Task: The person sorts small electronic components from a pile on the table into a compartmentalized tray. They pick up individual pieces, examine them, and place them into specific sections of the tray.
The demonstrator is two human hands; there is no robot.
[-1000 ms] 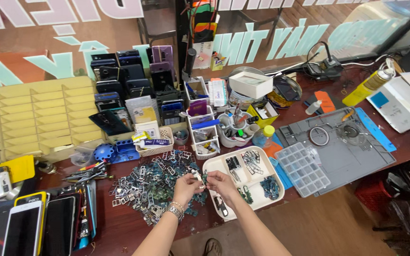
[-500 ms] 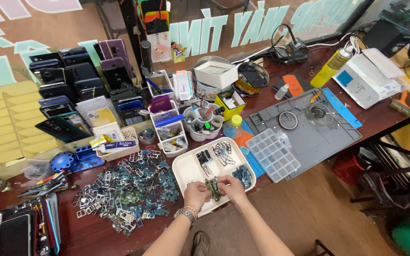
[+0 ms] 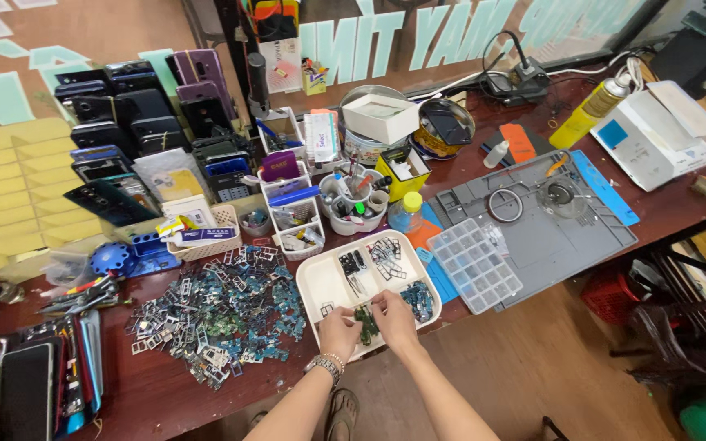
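My left hand (image 3: 338, 331) and my right hand (image 3: 394, 320) meet over the near compartment of the white divided tray (image 3: 320, 282), fingers curled inward and pinching at a small cluster of green parts (image 3: 365, 325) that lies between them. Whether each hand holds a separate piece I cannot tell; the parts are too small. A beaded bracelet (image 3: 327, 364) sits on my left wrist. The tray rests at the near edge of the dark wooden table (image 3: 157, 400); its other compartments hold black parts (image 3: 351, 263), pale metal frames (image 3: 383, 249) and blue parts (image 3: 418, 299). Just to the left of the tray spreads a loose heap of small metal and blue-green components (image 3: 214, 314). To the right, touching the tray's corner, lies a clear compartment box (image 3: 474, 263), partly on a grey work mat (image 3: 565, 233). Behind the tray stand small white bins (image 3: 296, 216) and a round white tool cup (image 3: 355, 204). Phones (image 3: 116, 122) stand in rows at the far left.
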